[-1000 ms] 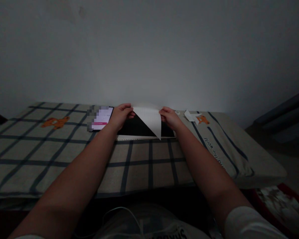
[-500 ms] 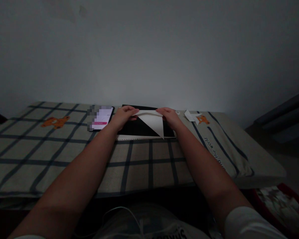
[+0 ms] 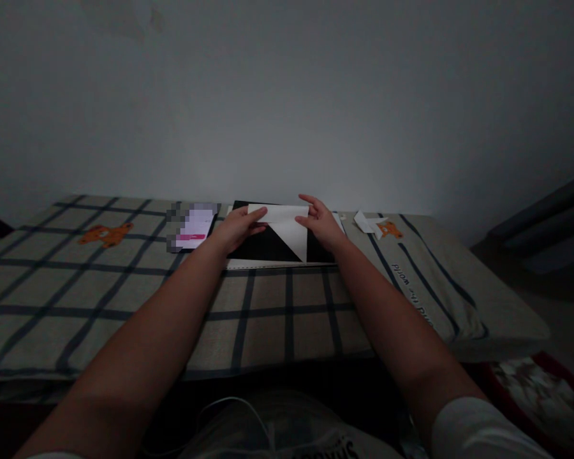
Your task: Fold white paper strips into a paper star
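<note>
Currently both hands, left hand [image 3: 236, 227] and right hand [image 3: 321, 224], pinch a folded white paper sheet [image 3: 287, 228] flat on the black rectangular board [image 3: 261, 246]; pressing evenly should crease it cleanly.

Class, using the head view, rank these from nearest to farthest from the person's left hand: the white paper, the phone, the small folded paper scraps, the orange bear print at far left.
1. white paper, touching the left hand
2. phone, just to its left
3. orange bear print, far left
4. small folded paper scraps, far right, past the right hand
</note>
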Motion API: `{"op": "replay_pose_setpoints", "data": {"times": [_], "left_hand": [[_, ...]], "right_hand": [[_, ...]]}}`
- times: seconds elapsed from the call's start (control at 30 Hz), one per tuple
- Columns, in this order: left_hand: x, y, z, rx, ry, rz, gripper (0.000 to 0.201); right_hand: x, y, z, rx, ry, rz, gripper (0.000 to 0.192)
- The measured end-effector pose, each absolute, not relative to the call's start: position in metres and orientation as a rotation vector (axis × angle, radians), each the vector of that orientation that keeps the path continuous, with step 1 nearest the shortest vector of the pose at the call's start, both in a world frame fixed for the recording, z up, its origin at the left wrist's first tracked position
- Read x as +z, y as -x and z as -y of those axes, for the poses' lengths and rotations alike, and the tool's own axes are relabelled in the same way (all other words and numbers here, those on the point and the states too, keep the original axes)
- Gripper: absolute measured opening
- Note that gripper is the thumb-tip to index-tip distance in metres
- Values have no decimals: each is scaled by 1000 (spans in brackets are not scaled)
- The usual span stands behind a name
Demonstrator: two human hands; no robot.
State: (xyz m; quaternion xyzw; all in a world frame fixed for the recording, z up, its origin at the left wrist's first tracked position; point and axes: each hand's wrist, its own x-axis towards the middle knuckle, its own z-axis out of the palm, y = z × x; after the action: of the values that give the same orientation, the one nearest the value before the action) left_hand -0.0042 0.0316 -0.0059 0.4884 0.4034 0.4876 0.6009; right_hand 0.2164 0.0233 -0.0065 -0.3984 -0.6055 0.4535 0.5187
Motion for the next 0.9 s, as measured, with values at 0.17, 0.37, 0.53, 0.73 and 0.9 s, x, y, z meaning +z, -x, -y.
{"op": "replay_pose_setpoints", "data": {"times": [0.17,0.37,0.53,0.73,0.9], "left_hand": [[-7,3,-31,1185,-1181,-973,22],[-5,3,-27,1180,-1216,-959,26],[-6,5,-28,1174,-1226,-931,26],[-6,5,-28,1181,-1225,-922,25],[-2,4,-26,1178,-1183,-911,23]], "right_hand": [[-11,-216,-27,1125,944,1425,57],[-16,-218,-33,1252,972,1327,34],[-14,-218,-33,1287,951,1251,35],[-15,-218,-31,1322,937,1292,26],[-19,-219,-34,1216,955,1357,27]]}}
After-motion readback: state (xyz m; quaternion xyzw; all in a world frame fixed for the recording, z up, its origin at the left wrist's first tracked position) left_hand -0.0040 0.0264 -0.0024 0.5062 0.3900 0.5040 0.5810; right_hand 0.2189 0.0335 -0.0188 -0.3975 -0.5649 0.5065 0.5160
